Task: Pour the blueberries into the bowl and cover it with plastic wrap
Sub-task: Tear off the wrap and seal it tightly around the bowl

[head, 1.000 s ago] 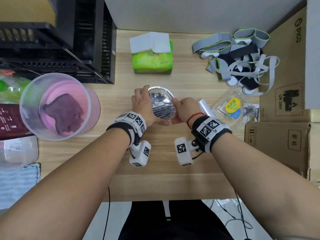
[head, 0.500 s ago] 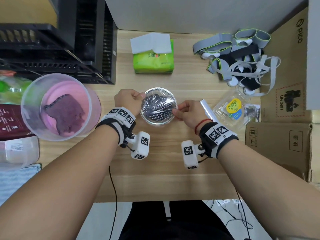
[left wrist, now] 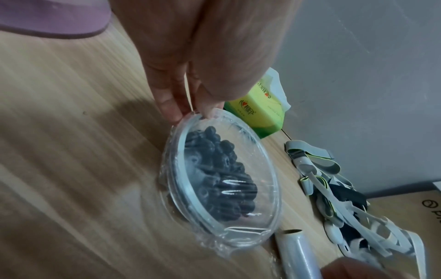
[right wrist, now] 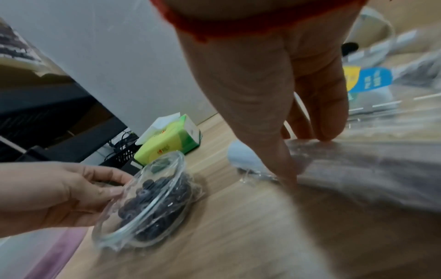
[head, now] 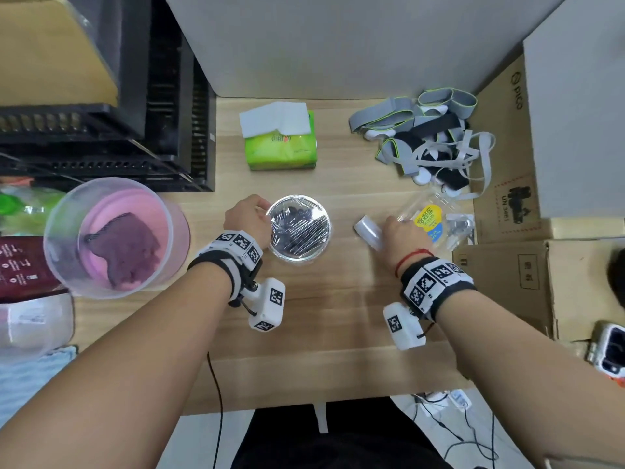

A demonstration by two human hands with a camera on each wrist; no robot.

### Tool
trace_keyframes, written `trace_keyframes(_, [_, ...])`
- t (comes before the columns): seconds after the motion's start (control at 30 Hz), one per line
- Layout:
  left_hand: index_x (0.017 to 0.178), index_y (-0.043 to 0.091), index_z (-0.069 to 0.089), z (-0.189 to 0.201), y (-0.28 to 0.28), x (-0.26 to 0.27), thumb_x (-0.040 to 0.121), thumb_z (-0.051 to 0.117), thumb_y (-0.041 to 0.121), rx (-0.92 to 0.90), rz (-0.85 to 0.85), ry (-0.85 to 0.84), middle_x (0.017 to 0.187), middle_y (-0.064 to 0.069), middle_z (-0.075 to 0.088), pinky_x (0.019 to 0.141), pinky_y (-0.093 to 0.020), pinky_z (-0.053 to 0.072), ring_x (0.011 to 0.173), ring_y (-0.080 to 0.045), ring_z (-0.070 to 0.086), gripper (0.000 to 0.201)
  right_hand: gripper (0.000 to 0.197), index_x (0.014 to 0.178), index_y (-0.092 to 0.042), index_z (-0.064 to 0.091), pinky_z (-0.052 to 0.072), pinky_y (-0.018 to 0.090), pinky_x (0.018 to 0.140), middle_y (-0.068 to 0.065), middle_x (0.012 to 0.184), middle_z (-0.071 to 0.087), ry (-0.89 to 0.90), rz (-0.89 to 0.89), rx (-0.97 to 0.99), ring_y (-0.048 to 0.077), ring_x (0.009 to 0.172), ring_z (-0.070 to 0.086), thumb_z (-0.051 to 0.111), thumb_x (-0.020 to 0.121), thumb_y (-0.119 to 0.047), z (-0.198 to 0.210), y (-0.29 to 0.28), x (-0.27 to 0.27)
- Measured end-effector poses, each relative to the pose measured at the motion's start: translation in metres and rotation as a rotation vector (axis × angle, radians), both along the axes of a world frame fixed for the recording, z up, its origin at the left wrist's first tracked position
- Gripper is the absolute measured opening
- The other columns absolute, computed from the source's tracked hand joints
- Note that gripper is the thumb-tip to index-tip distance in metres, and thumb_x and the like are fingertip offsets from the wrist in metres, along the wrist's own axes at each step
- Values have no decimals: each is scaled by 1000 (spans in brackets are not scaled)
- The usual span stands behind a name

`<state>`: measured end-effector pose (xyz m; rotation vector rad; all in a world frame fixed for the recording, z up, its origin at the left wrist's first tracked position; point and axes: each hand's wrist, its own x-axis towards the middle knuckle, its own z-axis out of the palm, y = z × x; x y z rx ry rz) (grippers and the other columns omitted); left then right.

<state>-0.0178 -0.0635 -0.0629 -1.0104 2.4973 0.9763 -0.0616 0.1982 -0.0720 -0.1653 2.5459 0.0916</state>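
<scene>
Left hand (head: 248, 216): fingers and thumb curled about the left rim of the bowl, pinching it through the film.
Bowl (head: 299, 228): clear glass, standing on the table directly right of the left hand; film stretched across its mouth and bunched at its sides.
Blueberries (left wrist: 214, 169): heaped inside the bowl, under the film.
Right hand (head: 399, 236): well right of the bowl, thumb and fingers set down on the plastic wrap roll; whether they close round it cannot be told.
Plastic wrap roll (head: 368, 231): lying on the table between bowl and clear blueberry box (head: 429, 220).
Table (head: 338, 319): light wood; green tissue pack (head: 280, 143) behind the bowl.
</scene>
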Motion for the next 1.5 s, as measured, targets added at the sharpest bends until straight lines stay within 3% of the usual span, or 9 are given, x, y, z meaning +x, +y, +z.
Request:
trace_keyframes(0.13, [93, 26, 68, -2, 8, 4, 89, 62, 10, 19, -23, 11, 82, 3, 66, 69, -23, 39, 76, -17, 57, 17, 30, 116, -2, 55, 50, 38, 81, 20, 114, 66, -38, 64, -12, 36, 106, 65, 52, 94, -23, -5, -17, -9])
trace_keyframes(0.37, [92, 23, 69, -8, 18, 9, 88, 57, 5, 37, 18, 48, 79, 3, 65, 74, -25, 49, 77, -19, 58, 22, 40, 111, -3, 59, 49, 38, 78, 22, 109, 66, 38, -112, -183, 38, 101, 63, 64, 90, -37, -3, -37, -51])
trace_keyframes(0.57, [96, 24, 68, -3, 22, 9, 90, 59, 7, 19, 16, 17, 83, 3, 65, 70, -21, 39, 78, -16, 56, 20, 65, 131, -17, 50, 46, 48, 96, 15, 133, 48, 168, -146, -97, 37, 122, 46, 69, 80, -53, 11, -3, -45])
trace_keyframes(0.73, [95, 26, 66, 1, 31, 4, 89, 55, 8, -4, 23, -28, 94, -3, 70, 70, -25, 42, 81, -23, 59, 22, 73, 129, -31, 40, 46, 61, 93, 12, 138, 33, 61, -440, -74, 41, 127, 36, 70, 68, -58, 15, 35, -28])
trace_keyframes(0.87, [90, 28, 61, 4, 39, 2, 88, 52, 6, -7, 5, -56, 95, -6, 71, 69, -25, 41, 80, -25, 59, 24, 86, 131, -31, 34, 46, 53, 80, 10, 135, 32, -1, -455, -84, 42, 126, 36, 68, 64, -72, 9, 38, -26])
trace_keyframes(0.93, [90, 27, 60, 6, 43, 2, 87, 51, 5, -13, -5, -59, 94, -6, 71, 70, -26, 41, 81, -26, 59, 24, 91, 133, -25, 35, 49, 52, 84, 13, 135, 33, -1, -447, -86, 44, 124, 39, 68, 64, -73, 8, 33, -26])
trace_keyframes(1.2, [110, 19, 66, 7, 49, 8, 89, 53, 10, 35, -34, -84, 99, -3, 68, 73, -23, 37, 83, -20, 54, 26, 94, 137, -19, 31, 47, 50, 88, 15, 138, 33, 2, -454, -87, 46, 121, 45, 57, 70, -79, 9, 27, -25])
trace_keyframes(1.4, [143, 20, 50, 21, 40, 11, 89, 64, 15, 243, -83, -148, 134, -8, 61, 104, -31, 45, 120, -25, 59, 56, 93, 141, -17, 30, 50, 50, 94, 16, 142, 31, -81, -441, -128, 44, 126, 45, 61, 73, -72, 25, 26, -21])
trace_keyframes(1.5, [145, 20, 48, 37, 34, 10, 89, 65, 16, 263, -79, -90, 137, -8, 57, 102, -32, 46, 120, -27, 58, 58, 87, 140, -13, 32, 45, 41, 86, 18, 138, 39, -99, -420, -109, 39, 125, 47, 62, 79, -66, 36, 22, -15])
